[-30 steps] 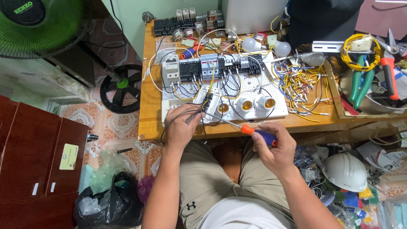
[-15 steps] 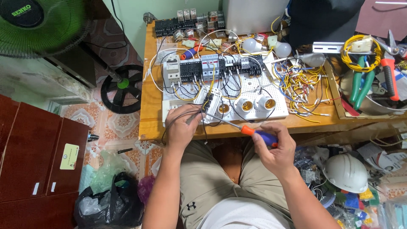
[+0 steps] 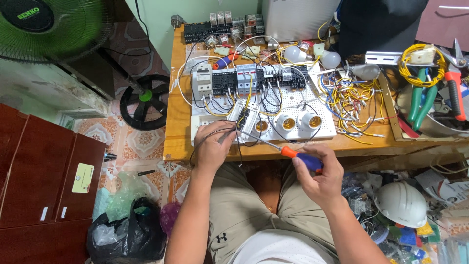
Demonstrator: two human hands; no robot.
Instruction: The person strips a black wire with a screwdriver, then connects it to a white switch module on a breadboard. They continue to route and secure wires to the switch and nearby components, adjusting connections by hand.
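**Terminal work at the front edge of the wiring board**

The screwdriver (image 3: 288,150), orange-collared with a blue handle, lies at a slant over the front edge of the wooden workbench (image 3: 176,142). Its shaft runs up and left toward a white switch block (image 3: 245,116) at the front of the white perforated board (image 3: 322,128); the tip appears to meet the block, though contact cannot be confirmed. The right hand (image 3: 317,173) is closed round the handle, fingers wrapped, thumb on top. The left hand (image 3: 212,144) rests at the board's front left corner, fingertips pinched on a thin dark wire (image 3: 238,146) that loops down over the bench edge.

Recommended practice for this step, as a judgement: keep the shaft in line with the screw, steady the conductor with the left hand close to the terminal, and turn without side load so the tip does not slip onto neighbouring wiring.

Just right of the block stand three white lamp holders (image 3: 286,123). Behind them runs a row of circuit breakers and relays (image 3: 244,79). Loose yellow wires (image 3: 351,102) lie toward the bench's right side, with green-handled pliers (image 3: 419,100) beyond. A white hard hat (image 3: 401,204) sits on the floor at right, a green fan (image 3: 53,24) at far left.
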